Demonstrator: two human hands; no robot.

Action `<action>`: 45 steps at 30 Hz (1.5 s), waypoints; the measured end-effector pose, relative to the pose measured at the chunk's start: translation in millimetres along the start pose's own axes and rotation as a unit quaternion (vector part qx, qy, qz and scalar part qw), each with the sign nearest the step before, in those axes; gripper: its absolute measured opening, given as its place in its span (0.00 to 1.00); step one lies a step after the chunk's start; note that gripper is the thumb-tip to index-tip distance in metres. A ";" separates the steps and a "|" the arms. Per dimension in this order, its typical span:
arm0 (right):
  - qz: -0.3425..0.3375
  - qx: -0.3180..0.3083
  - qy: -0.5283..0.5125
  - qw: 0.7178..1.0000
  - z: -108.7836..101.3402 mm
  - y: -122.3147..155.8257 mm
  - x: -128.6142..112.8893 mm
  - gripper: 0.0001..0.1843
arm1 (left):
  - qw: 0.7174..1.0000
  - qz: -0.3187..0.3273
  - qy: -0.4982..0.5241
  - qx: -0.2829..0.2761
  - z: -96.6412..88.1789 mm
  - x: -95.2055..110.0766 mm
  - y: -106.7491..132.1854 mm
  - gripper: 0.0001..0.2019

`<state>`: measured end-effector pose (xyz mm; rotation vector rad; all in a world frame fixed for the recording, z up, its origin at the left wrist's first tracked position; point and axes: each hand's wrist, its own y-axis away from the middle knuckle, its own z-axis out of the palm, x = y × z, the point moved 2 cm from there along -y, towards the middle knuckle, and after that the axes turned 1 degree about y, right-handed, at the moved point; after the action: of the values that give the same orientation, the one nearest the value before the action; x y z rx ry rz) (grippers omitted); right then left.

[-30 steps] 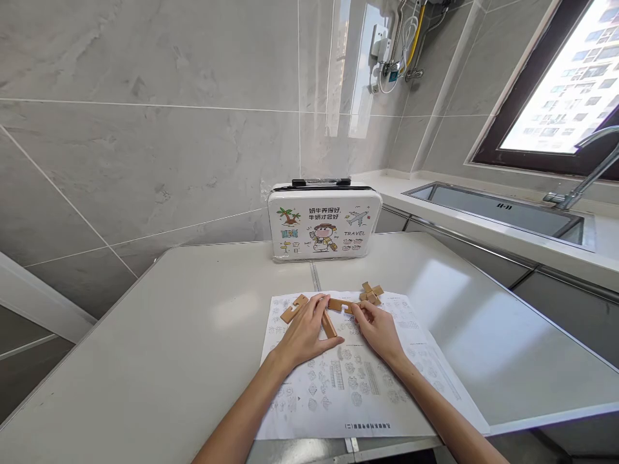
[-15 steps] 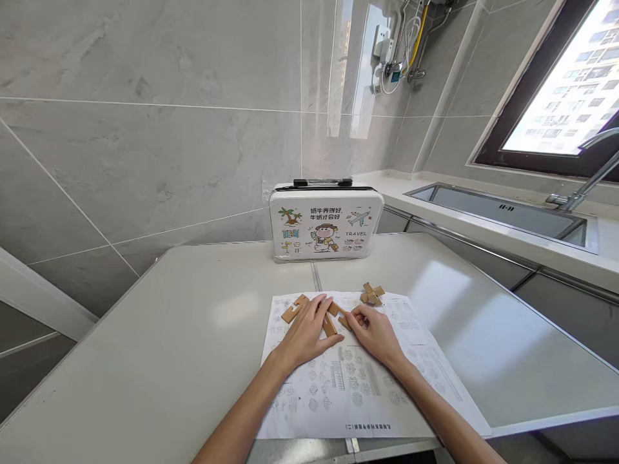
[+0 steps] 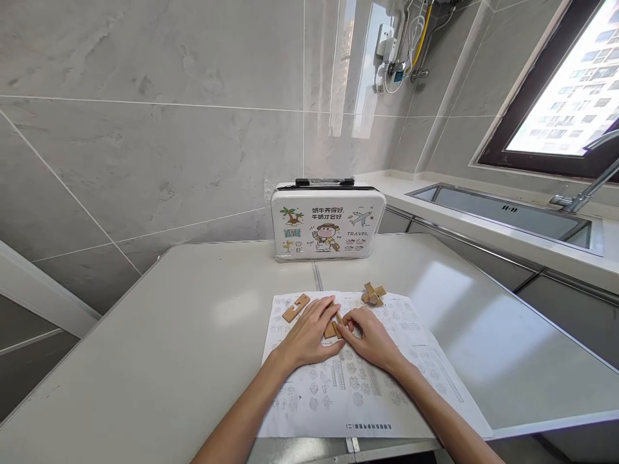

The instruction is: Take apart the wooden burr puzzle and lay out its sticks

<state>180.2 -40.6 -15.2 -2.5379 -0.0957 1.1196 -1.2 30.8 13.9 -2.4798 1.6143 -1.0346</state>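
Note:
Notched wooden puzzle pieces lie on a printed sheet. My left hand rests over one flat wooden puzzle piece, its fingers bent across the far end and its thumb near the close end; the palm hides part of it. Between the thumb and fingertips of my right hand is another wooden puzzle piece, held against the first. Whether the two interlock I cannot tell. A loose C-shaped piece lies just beyond my left hand. Several crossed pieces form a small wooden cluster past my right hand.
A white carry case with cartoon prints and a black handle stands at the back of the white table, near the tiled wall. To the right, a counter holds a sink and a faucet below a window.
My right hand has shifted slightly left, bringing its wooden piece up against the one under my left hand. My left fingers have drawn closer together over that piece.

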 end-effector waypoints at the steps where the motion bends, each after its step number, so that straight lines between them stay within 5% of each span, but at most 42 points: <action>1: -0.004 -0.006 0.004 1.000 -0.1 0.2 -1.3 0.13 | 1.000 0.002 -0.003 -0.003 0.1 0.5 -0.1 0.36; 20: -0.010 -0.036 0.042 0.998 -2.0 0.7 -5.8 0.08 | 0.998 -0.033 -0.047 0.010 3.1 -11.7 0.9 0.09; 29: 0.006 -0.042 0.026 0.999 -2.4 0.7 -6.1 0.10 | 0.982 -0.051 -0.159 0.084 -0.3 -18.1 -1.4 0.21; 45: -0.001 -0.040 0.037 0.998 -3.3 0.3 -6.8 0.09 | 0.951 -0.149 -0.195 0.186 -6.0 -34.6 -0.8 0.17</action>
<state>178.0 -43.2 -8.5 -2.6465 -0.1271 1.0385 -12.4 61.5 0.9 -2.4945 0.8651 -0.7164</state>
